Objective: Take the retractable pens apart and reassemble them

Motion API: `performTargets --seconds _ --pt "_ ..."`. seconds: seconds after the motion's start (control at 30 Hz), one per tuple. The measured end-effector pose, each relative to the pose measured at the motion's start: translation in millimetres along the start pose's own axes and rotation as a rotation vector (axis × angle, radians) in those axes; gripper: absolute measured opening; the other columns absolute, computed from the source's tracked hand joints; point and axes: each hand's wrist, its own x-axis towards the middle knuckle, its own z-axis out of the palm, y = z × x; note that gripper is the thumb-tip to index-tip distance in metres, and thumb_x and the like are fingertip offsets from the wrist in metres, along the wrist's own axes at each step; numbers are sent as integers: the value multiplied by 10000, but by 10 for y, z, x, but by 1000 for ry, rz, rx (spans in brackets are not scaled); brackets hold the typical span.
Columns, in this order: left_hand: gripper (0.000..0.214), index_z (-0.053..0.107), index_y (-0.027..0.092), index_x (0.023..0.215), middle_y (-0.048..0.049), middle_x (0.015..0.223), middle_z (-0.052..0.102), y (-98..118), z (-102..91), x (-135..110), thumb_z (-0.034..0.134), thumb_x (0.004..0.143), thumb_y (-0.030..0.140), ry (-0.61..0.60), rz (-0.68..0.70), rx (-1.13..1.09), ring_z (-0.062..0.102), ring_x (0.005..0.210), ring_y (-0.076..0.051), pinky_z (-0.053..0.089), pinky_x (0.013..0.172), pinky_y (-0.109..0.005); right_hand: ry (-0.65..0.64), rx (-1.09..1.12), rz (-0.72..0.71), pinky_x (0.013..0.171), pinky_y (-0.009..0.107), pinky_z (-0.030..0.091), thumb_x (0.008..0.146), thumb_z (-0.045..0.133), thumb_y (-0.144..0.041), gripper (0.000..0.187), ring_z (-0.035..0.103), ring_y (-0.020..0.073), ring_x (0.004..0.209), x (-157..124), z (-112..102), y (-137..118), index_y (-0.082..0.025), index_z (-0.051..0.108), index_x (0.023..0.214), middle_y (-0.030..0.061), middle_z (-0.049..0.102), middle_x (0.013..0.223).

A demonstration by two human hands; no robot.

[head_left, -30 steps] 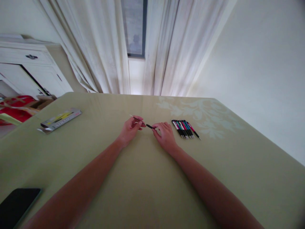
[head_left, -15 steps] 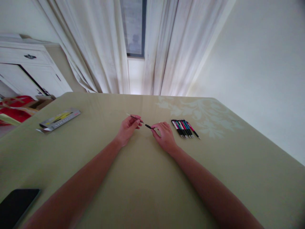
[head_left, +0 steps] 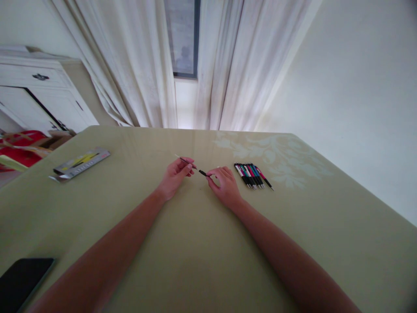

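Over the middle of the table, my left hand (head_left: pixel 173 177) pinches a thin pen refill (head_left: pixel 183 160) between thumb and fingers. One pale end of the refill sticks out at the upper left, and its other end points toward my right hand. My right hand (head_left: pixel 226 186) has its thumb and fingertips closed on a short black pen barrel (head_left: pixel 203 173). The barrel and the refill lie nearly in line, with a small gap between them. Just right of my right hand lies a row of several pens (head_left: pixel 249 176) with coloured bodies and black grips. A pink pen (head_left: pixel 263 177) lies slanted at the row's right end.
An opened grey and yellow box (head_left: pixel 81 164) lies on the table's left side. A black phone (head_left: pixel 24 278) is at the near left corner. The pale green table (head_left: pixel 195 243) has its far edge by the curtains. A white cabinet (head_left: pixel 42 95) stands beyond at the left.
The refill and the black barrel have shifted very slightly to the right. Both hands keep almost the same place and grip.
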Motion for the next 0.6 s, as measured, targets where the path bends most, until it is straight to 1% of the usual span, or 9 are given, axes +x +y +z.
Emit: performTargets --seconds 0.2,0.3,0.37,0.5,0.6 --pt "324 703 188 1063 -60 966 730 22 26 -13 757 842 418 -32 7 64 638 752 -142 518 712 -286 -8 39 1 917 369 432 980 563 -227 119 596 229 950 -3 -20 -18 -224 680 1007 56 712 961" --pt "337 750 178 1052 -80 973 753 24 31 -13 763 832 433 -52 -2 126 643 754 -156 529 729 -305 11 55 -12 910 366 440 975 567 -217 118 596 225 939 -3 -22 -14 -220 683 1001 56 710 944" --pt "335 772 177 1041 -94 1014 764 32 29 -13 760 833 439 -57 2 172 642 773 -163 526 726 -305 32 71 -24 894 361 450 969 579 -212 107 596 221 921 -2 -18 -3 -215 681 999 54 711 932" --pt "291 797 165 916 -111 1126 760 46 11 -11 724 867 443 -103 18 232 649 833 -173 516 752 -300 63 89 -50 848 355 466 957 600 -201 79 602 223 891 1 -1 25 -211 672 988 55 713 916" --pt "287 794 161 867 -109 1092 772 38 -3 -10 723 867 439 -146 -7 233 669 881 -190 519 810 -310 71 104 -65 836 352 469 955 613 -205 64 607 221 882 0 7 29 -215 665 991 52 714 919"
